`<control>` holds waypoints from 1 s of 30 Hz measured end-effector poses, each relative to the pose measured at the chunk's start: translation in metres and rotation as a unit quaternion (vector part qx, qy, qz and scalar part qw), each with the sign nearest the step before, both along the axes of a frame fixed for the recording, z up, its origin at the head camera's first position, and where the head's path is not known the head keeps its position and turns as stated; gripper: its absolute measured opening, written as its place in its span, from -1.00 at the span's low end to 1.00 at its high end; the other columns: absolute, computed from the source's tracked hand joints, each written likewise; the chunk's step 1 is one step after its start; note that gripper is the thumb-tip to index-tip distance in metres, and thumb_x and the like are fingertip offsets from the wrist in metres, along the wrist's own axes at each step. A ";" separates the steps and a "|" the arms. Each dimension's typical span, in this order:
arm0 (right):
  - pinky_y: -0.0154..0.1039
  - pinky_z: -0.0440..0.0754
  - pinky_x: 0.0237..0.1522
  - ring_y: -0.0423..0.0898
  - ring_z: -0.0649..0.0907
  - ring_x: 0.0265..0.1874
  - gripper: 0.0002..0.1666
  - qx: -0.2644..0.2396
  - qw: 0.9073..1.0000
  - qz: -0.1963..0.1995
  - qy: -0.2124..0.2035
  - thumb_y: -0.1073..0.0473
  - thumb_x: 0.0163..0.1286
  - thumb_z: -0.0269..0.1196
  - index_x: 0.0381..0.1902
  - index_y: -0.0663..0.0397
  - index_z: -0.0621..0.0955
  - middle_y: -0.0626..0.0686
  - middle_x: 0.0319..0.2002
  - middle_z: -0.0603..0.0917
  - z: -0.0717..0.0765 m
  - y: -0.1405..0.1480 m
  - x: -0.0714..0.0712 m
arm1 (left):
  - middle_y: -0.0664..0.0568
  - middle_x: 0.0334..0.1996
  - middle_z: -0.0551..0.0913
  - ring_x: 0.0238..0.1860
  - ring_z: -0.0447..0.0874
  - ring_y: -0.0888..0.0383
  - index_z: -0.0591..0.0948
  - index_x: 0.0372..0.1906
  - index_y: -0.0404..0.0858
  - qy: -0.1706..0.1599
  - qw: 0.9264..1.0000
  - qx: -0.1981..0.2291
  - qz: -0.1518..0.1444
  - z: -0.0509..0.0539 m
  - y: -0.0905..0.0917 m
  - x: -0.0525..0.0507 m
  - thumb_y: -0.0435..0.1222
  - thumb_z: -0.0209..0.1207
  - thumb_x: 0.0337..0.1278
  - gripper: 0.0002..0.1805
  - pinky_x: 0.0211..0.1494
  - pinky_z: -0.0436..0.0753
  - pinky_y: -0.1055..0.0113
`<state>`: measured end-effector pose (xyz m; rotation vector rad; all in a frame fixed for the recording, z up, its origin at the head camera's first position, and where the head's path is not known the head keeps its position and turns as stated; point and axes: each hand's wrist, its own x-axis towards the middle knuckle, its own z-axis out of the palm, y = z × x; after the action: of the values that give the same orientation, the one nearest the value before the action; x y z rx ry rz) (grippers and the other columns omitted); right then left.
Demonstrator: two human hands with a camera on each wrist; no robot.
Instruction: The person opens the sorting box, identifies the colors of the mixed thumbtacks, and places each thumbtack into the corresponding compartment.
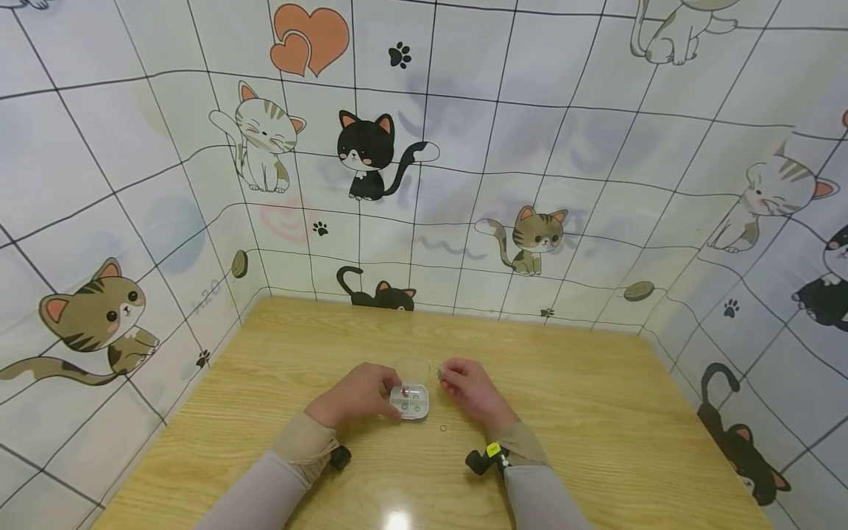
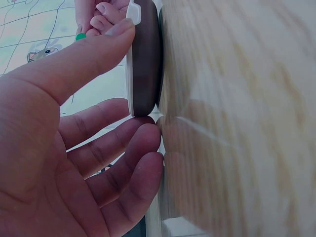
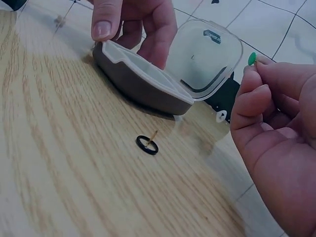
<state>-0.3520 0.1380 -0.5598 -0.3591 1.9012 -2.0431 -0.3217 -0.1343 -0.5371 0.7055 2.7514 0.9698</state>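
A small pill box (image 1: 409, 411) with a white divided tray and dark underside sits on the table, its clear lid (image 3: 210, 59) raised at the back. In the head view a red item lies in the far left compartment, and small round items in the others. My left hand (image 1: 361, 390) grips the box's left side, thumb on the rim (image 2: 133, 19) and fingers low beside it. To the right of the box, my right hand (image 1: 473, 386) pinches a green-headed thumbtack (image 3: 252, 59) between thumb and fingertips. Another thumbtack (image 3: 147, 144), dark-rimmed, lies on the table, its brass pin upward.
The wooden table (image 1: 583, 412) is bordered by cat-printed cloth walls (image 1: 457, 147) at the back and both sides. Wrist cameras (image 1: 483, 460) are strapped on both forearms, close above the tabletop.
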 end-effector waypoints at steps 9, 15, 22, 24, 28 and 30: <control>-0.39 0.60 -0.23 -0.25 0.59 -0.35 -0.75 0.125 0.988 0.045 0.080 0.27 0.57 0.23 -0.10 0.45 0.65 -0.13 -0.35 0.65 -0.002 -0.004 0.003 | 0.21 -0.25 0.74 -0.20 0.60 0.18 0.77 -0.06 -0.13 0.002 1.000 0.000 -0.002 0.001 0.000 0.001 -0.07 0.66 -0.18 -0.49 0.01 0.56 0.22; -0.37 0.62 -0.17 -0.22 0.60 -0.30 -0.76 0.157 0.980 0.082 0.096 0.23 0.57 0.26 -0.10 0.38 0.69 -0.10 -0.32 0.65 -0.004 -0.006 0.005 | 0.19 -0.24 0.75 -0.21 0.59 0.16 0.78 -0.05 -0.14 -0.001 1.000 0.004 -0.004 0.003 0.001 0.001 -0.08 0.66 -0.18 -0.49 -0.01 0.56 0.23; -0.37 0.61 -0.19 -0.22 0.60 -0.33 -0.83 0.193 0.967 0.109 0.123 0.22 0.55 0.30 -0.14 0.25 0.73 -0.07 -0.33 0.65 0.002 -0.008 0.008 | 0.19 -0.25 0.75 -0.21 0.60 0.16 0.78 -0.07 -0.14 0.005 1.000 0.006 -0.006 0.002 0.001 0.001 -0.08 0.67 -0.19 -0.49 -0.02 0.56 0.24; -0.37 0.60 -0.20 -0.22 0.60 -0.33 -0.86 0.206 0.962 0.116 0.138 0.22 0.54 0.30 -0.17 0.21 0.74 -0.07 -0.33 0.66 0.003 -0.009 0.009 | 0.19 -0.25 0.75 -0.21 0.61 0.16 0.78 -0.07 -0.14 0.007 1.000 0.006 -0.007 0.002 0.001 0.001 -0.08 0.67 -0.19 -0.50 -0.02 0.56 0.24; -0.37 0.60 -0.20 -0.22 0.60 -0.33 -0.88 0.229 0.953 0.124 0.156 0.21 0.53 0.32 -0.20 0.14 0.74 -0.07 -0.30 0.68 0.004 -0.011 0.010 | 0.18 -0.25 0.76 -0.21 0.61 0.15 0.78 -0.07 -0.14 0.011 1.000 0.006 -0.008 0.003 0.001 0.001 -0.08 0.67 -0.20 -0.49 -0.03 0.57 0.24; -0.36 0.61 -0.19 -0.21 0.61 -0.32 -0.88 0.239 0.949 0.126 0.161 0.20 0.53 0.32 -0.21 0.10 0.74 -0.08 -0.30 0.68 0.004 -0.012 0.010 | 0.18 -0.25 0.75 -0.21 0.61 0.15 0.78 -0.07 -0.13 0.010 1.000 0.004 -0.008 0.003 0.001 0.000 -0.07 0.67 -0.20 -0.49 -0.03 0.56 0.24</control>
<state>-0.3418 0.1260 -0.5553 -0.7960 2.3165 -1.3666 -0.3215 -0.1331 -0.5346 0.7421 2.7556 0.9753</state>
